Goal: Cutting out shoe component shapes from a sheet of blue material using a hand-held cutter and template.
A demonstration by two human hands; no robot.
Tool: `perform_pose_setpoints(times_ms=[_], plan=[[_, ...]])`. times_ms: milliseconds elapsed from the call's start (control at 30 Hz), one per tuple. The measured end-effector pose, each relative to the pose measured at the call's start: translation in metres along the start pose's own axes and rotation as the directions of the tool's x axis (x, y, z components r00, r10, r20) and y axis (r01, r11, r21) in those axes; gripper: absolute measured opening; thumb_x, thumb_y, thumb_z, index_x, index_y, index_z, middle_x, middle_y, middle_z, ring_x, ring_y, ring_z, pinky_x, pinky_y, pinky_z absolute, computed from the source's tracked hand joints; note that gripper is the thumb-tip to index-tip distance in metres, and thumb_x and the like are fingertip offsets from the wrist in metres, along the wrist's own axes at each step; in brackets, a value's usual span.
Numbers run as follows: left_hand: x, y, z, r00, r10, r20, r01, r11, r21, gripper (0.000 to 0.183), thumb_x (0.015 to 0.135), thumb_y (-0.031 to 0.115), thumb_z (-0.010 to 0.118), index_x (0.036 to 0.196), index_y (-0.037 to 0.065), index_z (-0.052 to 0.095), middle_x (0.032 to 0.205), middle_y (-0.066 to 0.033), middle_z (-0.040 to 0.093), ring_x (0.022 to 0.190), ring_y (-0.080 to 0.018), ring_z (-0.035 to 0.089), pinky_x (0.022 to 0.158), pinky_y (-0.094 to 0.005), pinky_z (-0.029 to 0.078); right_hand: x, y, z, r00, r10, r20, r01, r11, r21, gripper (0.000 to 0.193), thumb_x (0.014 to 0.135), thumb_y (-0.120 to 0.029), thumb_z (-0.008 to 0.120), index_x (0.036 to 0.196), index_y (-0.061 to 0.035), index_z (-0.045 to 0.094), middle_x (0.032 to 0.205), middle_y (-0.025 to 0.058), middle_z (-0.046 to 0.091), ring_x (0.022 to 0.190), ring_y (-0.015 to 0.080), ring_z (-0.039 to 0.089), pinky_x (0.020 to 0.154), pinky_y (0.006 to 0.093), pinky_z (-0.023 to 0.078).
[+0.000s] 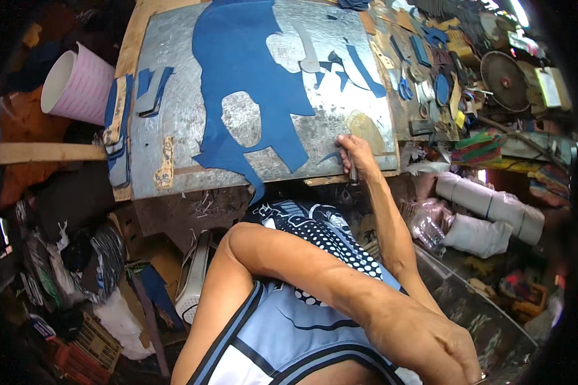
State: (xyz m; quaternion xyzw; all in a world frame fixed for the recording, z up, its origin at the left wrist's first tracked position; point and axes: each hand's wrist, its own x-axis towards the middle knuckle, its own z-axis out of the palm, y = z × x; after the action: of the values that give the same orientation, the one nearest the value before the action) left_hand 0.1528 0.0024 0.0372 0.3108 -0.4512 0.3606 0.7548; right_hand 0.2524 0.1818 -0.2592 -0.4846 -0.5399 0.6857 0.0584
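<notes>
Cluttered workshop space surrounds a metal-topped work table [164,48], with a white bucket with pink markings [77,90] and a wooden plank [51,153] to its left and a round dark grille [506,81] at the upper right. Wrapped rolls [491,200] lie at the right, below table height. On the scuffed grey tabletop, a blue sheet [234,61] lies flat, left of the right hand [358,154]. Its long axis runs from the far edge toward the person, slanting slightly rightward at the near end; one narrow tail curves over the near edge, pointing at the person. Its outline is irregular, with an oval opening in the lower half. The right hand is closed around a short-handled tool [353,174] at the near right edge of the table. The handle axis runs nearly fore and aft, butt end toward the person; the working end cannot be made out. The left hand [433,346] is well apart from the right, crossed over to the lower right; its fingers are hidden, so its grip cannot be determined. Small blue pieces [153,90] lie at the left of the tabletop, and scissors [404,86] lie beyond its right edge.
</notes>
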Motion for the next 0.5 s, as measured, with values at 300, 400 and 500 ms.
perform_pose_setpoints(times_ms=[300,400,500], plan=[[0.013,-0.022,-0.026,0.912,0.38,-0.153,-0.276,0.847,0.455,0.029,0.096,0.012,0.057,0.117,-0.008,0.06,0.106,-0.0225,0.065,0.095,-0.0306,0.064,0.082,-0.036,0.052,0.0,0.001,-0.004,1.0,0.024,-0.009,-0.025,0.998,-0.06,0.028,0.095,-0.031,0.062,0.09,-0.0029,0.06,0.062,0.0019,0.053,0.043,0.0099,0.048,0.036,0.0274,0.041],[0.014,-0.019,-0.038,0.926,0.357,-0.121,-0.309,0.903,0.299,0.036,0.098,0.015,0.056,0.125,-0.009,0.058,0.112,-0.0225,0.066,0.1,-0.0336,0.064,0.085,-0.0394,0.052,-0.003,-0.009,-0.001,0.999,0.006,0.044,-0.003,0.997,-0.073,0.031,0.094,-0.032,0.062,0.095,-0.0013,0.06,0.064,0.0037,0.054,0.044,0.011,0.049,0.037,0.0281,0.042],[0.018,-0.011,-0.067,0.97,0.244,-0.012,-0.213,0.868,0.448,0.038,0.097,0.018,0.058,0.124,-0.01,0.058,0.113,-0.0213,0.066,0.101,-0.0317,0.065,0.084,-0.0388,0.052,-0.006,-0.01,-0.005,0.999,0.024,0.041,-0.021,0.998,-0.053,0.035,0.094,-0.034,0.063,0.097,0.0016,0.06,0.064,0.0059,0.055,0.043,0.013,0.05,0.036,0.0292,0.042]])
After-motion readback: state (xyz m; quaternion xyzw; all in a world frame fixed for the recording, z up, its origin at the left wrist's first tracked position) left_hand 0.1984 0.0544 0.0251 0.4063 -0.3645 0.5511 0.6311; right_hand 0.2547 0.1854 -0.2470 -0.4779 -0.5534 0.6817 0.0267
